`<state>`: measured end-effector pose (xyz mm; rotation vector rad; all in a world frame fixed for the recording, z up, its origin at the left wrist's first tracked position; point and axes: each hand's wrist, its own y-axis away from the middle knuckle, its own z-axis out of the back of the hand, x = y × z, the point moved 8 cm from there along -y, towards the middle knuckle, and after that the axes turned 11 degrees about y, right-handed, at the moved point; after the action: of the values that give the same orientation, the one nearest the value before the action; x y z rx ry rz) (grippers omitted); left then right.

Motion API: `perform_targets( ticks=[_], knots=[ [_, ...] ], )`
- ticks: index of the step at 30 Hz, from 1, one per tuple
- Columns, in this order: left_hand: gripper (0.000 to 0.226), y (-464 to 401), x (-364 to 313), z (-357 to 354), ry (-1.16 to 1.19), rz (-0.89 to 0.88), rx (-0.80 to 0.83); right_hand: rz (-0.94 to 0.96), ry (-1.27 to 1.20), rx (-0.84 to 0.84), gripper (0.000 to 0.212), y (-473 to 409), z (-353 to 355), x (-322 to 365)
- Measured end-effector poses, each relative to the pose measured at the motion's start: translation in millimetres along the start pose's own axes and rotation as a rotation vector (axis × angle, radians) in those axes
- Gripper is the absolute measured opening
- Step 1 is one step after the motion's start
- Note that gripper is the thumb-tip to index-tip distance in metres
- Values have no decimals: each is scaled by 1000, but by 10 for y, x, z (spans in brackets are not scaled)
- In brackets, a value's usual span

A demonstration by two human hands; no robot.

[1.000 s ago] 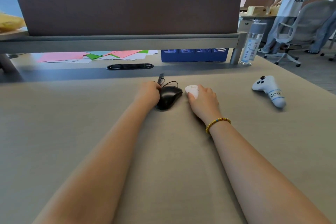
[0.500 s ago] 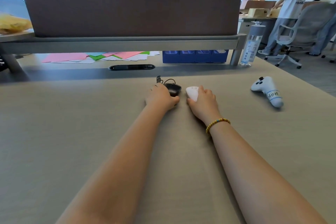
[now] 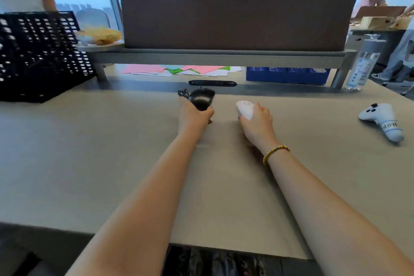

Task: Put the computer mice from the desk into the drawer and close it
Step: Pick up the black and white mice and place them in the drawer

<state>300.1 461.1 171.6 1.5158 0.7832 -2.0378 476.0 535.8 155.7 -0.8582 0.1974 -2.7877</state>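
From your head camera: your left hand grips the black wired mouse and your right hand clasps the white mouse, both at 12 o'clock over the beige desk. A brown partition stands behind; a white game controller lies at 2 o'clock.

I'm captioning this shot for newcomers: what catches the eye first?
Two bare arms reach up the middle of the desk: the left hand grips a black mouse, the right hand a white mouse. A white game controller lies at far right.
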Motion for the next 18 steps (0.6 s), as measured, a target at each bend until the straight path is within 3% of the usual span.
perform_targets(
  ticks=[4,10,14,18],
  knots=[
    [45,34,-25,958,140,-55,-144,145,-74,28,51,317,-282,804],
    [46,377,-12,2719,83,-166,-411,443,-209,23,36,1118,-705,2331],
    [48,797,309,3992,-72,-112,-602,624,-311,121,42,1881,-1142,3307],
    [61,1300,894,4998,-197,58,-791,810,-324,224,51,2658,-1608,3942]
  ],
)
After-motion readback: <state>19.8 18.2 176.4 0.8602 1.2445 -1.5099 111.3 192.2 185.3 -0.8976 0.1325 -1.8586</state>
